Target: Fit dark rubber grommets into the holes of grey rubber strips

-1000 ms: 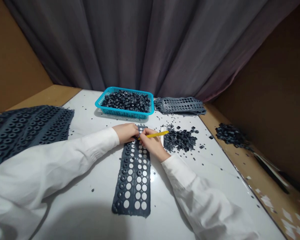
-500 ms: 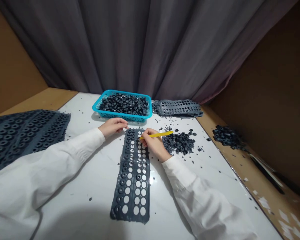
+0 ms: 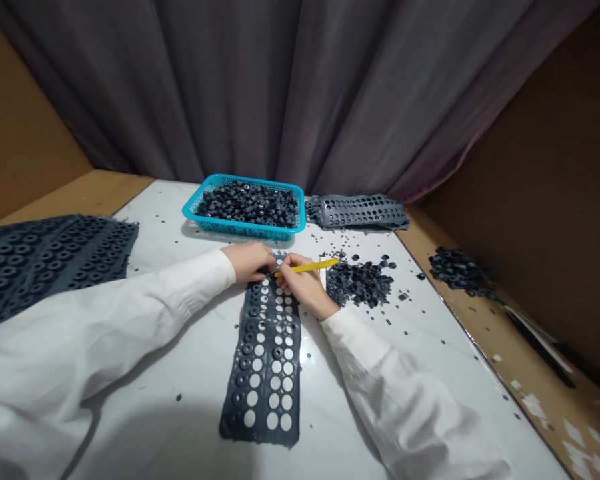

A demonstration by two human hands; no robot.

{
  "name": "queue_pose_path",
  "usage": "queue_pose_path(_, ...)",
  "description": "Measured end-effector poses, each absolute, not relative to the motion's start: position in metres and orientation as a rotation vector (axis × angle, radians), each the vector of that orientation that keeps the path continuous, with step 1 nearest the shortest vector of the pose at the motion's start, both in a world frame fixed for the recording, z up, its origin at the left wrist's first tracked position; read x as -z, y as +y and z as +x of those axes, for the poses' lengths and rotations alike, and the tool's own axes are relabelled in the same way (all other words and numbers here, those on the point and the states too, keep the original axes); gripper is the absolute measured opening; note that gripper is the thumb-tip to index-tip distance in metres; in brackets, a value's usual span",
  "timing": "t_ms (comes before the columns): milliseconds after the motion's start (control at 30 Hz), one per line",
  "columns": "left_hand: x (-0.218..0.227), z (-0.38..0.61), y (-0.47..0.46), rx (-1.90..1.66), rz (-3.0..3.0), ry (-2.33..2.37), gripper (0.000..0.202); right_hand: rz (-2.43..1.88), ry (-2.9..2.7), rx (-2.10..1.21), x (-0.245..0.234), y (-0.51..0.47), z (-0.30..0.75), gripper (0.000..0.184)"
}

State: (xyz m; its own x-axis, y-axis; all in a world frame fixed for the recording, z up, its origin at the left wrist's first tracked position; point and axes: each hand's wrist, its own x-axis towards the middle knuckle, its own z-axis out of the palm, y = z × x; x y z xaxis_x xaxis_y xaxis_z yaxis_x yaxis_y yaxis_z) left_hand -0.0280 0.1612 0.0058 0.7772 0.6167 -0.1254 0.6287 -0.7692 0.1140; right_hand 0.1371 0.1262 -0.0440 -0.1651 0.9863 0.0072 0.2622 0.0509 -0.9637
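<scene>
A dark grey rubber sheet (image 3: 266, 393) lies lengthwise before me, with raised rings down its left side and rows of round holes showing white. My right hand (image 3: 305, 285) is closed round a slim yellow stick-like tool (image 3: 310, 267), its tip pointing left at the sheet's far end. Right at that tip is my left hand (image 3: 250, 261), fingers bent together over the upper left of the sheet. Whatever those fingertips pinch is hidden. One lone ring (image 3: 278, 353) stands among the holes in the middle of the sheet.
Behind my hands stands a blue basket (image 3: 300, 217) full of small black rubber rings. A punched sheet (image 3: 365, 212) lies at its right, a large ringed sheet (image 3: 55, 267) at far left. Black scraps (image 3: 367, 283) are heaped by my right hand; another pile (image 3: 460, 272) sits farther right.
My left hand has moved right, from beside the sheet's far edge onto its upper left, close to the tool tip. My right hand has shifted slightly left with the yellow tool.
</scene>
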Motion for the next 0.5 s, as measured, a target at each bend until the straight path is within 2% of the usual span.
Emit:
queue_pose_path(133, -0.009, -0.021, 0.158, 0.242, 2.883, 1.0, 0.018, -1.293, -1.604, -1.116, 0.04, 0.126, 0.135, 0.014)
queue_pose_path(267, -0.003, -0.018, 0.154, 0.209, 2.938, 0.982, 0.018, -1.298, -1.643, -1.08, 0.034, 0.126, 0.132, 0.015)
queue_pose_path(500, 0.011, -0.036, 0.157, -0.22, 2.812, 0.956, 0.021, -1.282, -1.682, -1.037, 0.034, 0.124, 0.132, 0.012)
